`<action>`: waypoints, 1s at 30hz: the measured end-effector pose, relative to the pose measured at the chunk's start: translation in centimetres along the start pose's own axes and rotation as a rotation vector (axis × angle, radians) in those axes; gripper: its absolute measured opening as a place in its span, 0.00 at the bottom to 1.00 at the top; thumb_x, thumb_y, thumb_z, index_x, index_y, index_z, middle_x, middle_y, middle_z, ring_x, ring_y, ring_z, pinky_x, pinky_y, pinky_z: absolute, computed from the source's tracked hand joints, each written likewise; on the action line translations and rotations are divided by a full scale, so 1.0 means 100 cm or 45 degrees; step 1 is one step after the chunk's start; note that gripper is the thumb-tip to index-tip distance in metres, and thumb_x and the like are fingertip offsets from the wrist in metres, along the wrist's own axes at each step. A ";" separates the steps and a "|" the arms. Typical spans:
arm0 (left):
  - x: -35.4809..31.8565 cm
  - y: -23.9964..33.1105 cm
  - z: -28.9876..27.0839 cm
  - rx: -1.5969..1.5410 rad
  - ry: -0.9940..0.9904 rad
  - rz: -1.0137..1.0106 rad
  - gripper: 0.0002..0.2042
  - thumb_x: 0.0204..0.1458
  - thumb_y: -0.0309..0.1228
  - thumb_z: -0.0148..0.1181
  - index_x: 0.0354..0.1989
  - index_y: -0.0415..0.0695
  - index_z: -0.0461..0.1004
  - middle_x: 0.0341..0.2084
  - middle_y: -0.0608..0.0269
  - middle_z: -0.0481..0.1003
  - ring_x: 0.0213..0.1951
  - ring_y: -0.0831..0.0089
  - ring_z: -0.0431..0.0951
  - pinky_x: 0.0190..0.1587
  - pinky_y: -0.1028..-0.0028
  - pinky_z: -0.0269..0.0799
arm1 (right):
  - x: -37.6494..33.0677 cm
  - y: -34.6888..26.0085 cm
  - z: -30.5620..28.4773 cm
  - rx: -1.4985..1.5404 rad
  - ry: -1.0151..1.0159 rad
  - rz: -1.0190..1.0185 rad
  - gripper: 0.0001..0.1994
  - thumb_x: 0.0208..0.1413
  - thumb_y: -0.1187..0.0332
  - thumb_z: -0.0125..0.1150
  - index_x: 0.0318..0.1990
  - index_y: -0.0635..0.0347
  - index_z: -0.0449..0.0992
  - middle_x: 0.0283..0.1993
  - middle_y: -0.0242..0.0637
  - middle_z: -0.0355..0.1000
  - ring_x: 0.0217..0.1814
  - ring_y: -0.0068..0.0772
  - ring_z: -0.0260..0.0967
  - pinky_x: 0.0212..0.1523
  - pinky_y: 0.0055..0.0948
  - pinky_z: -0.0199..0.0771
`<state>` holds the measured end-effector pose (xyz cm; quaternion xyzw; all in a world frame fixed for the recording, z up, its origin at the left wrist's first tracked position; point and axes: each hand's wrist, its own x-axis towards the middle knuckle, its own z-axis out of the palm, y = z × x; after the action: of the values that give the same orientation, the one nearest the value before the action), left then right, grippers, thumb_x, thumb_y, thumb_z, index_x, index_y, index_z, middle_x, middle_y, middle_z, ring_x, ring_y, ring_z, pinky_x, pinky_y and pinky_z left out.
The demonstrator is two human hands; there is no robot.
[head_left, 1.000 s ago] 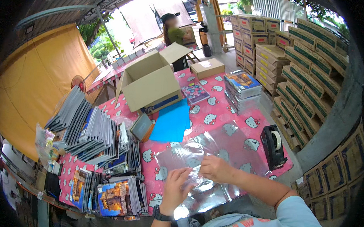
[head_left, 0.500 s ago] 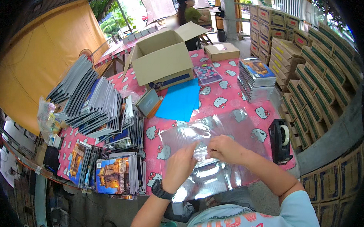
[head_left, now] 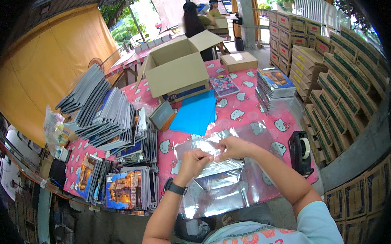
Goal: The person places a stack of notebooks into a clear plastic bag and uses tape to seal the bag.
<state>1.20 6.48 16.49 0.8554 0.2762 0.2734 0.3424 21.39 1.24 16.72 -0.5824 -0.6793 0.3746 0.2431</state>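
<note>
Clear plastic film lies over the front of the table in glossy, wrinkled layers. My left hand pinches it near its middle, thumb and fingers pressed together. Close beside it, my right hand is also closed on the film, with its fingertips almost meeting the left ones. Under the layers, just below my hands, shows a flat, dark blue-edged item; glare hides what kind it is. A black tape dispenser stands to the right of the film.
Stacked spiral notebooks crowd the left side; another notebook stack stands far right. Beyond the film lie blue sheets, a floral notebook and an open cardboard box. Piled cartons line the right. People sit behind.
My hands have come together, with the left fingers now pinching beside the right ones. More of the dark blue-edged item shows through the film. A second person has come into view behind.
</note>
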 end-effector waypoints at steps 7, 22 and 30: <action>-0.009 0.014 -0.005 0.159 0.216 0.353 0.04 0.39 0.26 0.64 0.25 0.42 0.76 0.20 0.60 0.71 0.27 0.64 0.72 0.29 0.70 0.67 | -0.018 -0.024 0.015 -0.229 0.466 -0.415 0.08 0.43 0.65 0.63 0.24 0.60 0.74 0.26 0.40 0.68 0.31 0.41 0.67 0.33 0.35 0.66; -0.122 -0.021 0.089 0.265 0.151 -0.519 0.34 0.32 0.32 0.70 0.51 0.38 0.64 0.28 0.56 0.73 0.31 0.63 0.73 0.34 0.67 0.69 | -0.063 0.049 0.133 -0.077 0.282 0.223 0.16 0.36 0.62 0.69 0.26 0.59 0.68 0.25 0.41 0.69 0.30 0.46 0.68 0.30 0.40 0.65; -0.135 -0.094 0.120 -0.327 0.251 -0.854 0.49 0.25 0.42 0.75 0.57 0.33 0.54 0.47 0.45 0.62 0.51 0.54 0.61 0.56 0.62 0.56 | -0.065 0.047 0.115 0.032 0.369 0.263 0.11 0.43 0.66 0.63 0.30 0.62 0.71 0.26 0.42 0.71 0.31 0.43 0.70 0.34 0.37 0.68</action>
<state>-3.03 -1.86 -1.54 0.6370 0.5362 0.2593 0.4894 16.75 -7.45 6.77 -0.6940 -0.5687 0.3182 0.3061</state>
